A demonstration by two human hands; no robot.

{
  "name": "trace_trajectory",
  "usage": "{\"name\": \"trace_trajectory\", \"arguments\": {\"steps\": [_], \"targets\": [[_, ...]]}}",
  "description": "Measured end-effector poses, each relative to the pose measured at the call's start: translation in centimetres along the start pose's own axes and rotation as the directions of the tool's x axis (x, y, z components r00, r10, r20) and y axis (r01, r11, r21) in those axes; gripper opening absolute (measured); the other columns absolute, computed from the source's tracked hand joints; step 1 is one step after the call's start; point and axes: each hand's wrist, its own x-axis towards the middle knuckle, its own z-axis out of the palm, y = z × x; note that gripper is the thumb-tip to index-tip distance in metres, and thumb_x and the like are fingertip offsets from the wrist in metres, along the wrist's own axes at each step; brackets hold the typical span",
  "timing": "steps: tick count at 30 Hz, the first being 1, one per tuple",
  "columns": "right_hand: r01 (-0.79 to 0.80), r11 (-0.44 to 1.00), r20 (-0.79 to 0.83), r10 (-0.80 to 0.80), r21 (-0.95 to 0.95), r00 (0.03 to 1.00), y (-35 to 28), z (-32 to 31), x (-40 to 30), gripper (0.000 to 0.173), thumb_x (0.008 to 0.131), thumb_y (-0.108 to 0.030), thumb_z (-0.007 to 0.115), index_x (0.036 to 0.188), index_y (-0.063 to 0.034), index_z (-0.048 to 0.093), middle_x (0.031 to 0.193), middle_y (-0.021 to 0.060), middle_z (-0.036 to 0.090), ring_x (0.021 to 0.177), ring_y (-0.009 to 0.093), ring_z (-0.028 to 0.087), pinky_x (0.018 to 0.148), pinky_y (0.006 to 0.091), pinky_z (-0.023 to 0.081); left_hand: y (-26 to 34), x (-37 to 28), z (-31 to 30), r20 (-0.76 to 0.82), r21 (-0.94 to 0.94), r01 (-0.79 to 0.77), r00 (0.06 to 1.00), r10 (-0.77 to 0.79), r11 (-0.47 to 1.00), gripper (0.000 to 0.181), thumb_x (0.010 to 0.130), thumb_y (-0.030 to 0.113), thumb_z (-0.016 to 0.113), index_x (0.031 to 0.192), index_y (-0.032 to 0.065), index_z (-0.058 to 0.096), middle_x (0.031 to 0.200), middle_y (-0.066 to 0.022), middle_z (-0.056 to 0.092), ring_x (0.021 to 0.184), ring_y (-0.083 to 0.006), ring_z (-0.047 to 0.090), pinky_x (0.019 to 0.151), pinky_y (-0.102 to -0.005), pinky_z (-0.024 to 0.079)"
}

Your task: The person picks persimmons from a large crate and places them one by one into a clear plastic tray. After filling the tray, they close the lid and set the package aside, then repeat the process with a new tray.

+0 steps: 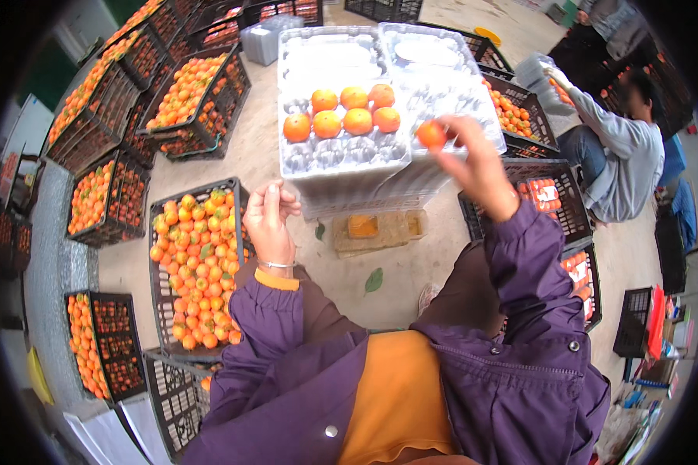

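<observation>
A persimmon (431, 135) is held between the fingers and thumb of my right hand (471, 152), over the right-hand stack of clear plastic trays (449, 87). To the left stands another stack topped by a clear moulded tray (349, 157), with several persimmons (358, 121) set in two rows of its cups. The tray's front cups hold nothing. My left hand (272, 218) is raised between that stack and a black crate (195, 195) heaped with loose persimmons (200, 267). Its fingers are curled, with nothing visible in them.
More black crates of persimmons (192, 93) stand at the left and back. Packed boxes (544, 195) lie in crates at my right. Beyond them a co-worker (622, 145) sits, reaching toward stacked clear containers (538, 75). A block (366, 232) and a leaf (374, 281) lie on the floor.
</observation>
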Motion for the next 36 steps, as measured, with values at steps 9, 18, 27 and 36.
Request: {"name": "trace_trajectory", "arguments": {"steps": [9,18,27,36], "targets": [[0.020,0.980,0.217,0.024,-0.198,0.976,8.4,2.9,4.2,0.028,0.079,-0.013,0.069,0.105,-0.0060,0.060,0.106,0.0132,0.062,0.097,0.029,0.060,0.081,0.0344,0.048,5.6,-0.3,-17.8,-0.410,0.224,-0.206,0.867,0.284,0.953,0.016,0.093,0.016,0.054,0.098,0.0012,0.059,0.074,-0.0037,0.061,0.061,-0.0118,0.058,0.054,-0.0240,0.048],[0.161,0.982,0.154,-0.144,-0.101,0.977,-2.9,4.1,-2.2,0.027,0.082,0.005,0.058,0.108,-0.0022,0.060,0.116,0.0130,0.057,0.093,0.020,0.058,0.074,0.0266,0.046,-3.5,-0.6,-37.3,-0.307,0.746,0.291,0.949,-0.079,0.600,0.022,0.082,0.016,0.068,0.098,0.0023,0.063,0.087,-0.0067,0.066,0.073,-0.0161,0.064,0.060,-0.0298,0.051],[-0.216,0.971,0.414,0.155,0.104,0.897,-4.0,7.4,-6.8,0.022,0.082,0.005,0.059,0.103,-0.0003,0.059,0.113,0.0135,0.057,0.091,0.020,0.058,0.071,0.0262,0.048,-10.0,3.2,-31.8,-0.574,0.533,0.816,0.543,-0.613,0.225,0.065,0.081,0.040,0.068,0.130,0.0112,0.038,0.110,-0.0128,0.060,0.094,-0.0270,0.063,0.079,-0.0456,0.052],[-0.134,0.982,0.393,0.071,0.134,0.917,-3.9,9.1,-7.2,0.023,0.081,0.005,0.059,0.103,-0.0013,0.060,0.111,0.0134,0.058,0.088,0.020,0.059,0.068,0.0264,0.048,-15.4,5.2,-35.4,-0.462,0.539,0.807,0.523,-0.716,0.241,0.053,0.077,0.042,0.071,0.114,0.0083,0.054,0.096,-0.0106,0.065,0.082,-0.0235,0.065,0.066,-0.0409,0.053]]}}
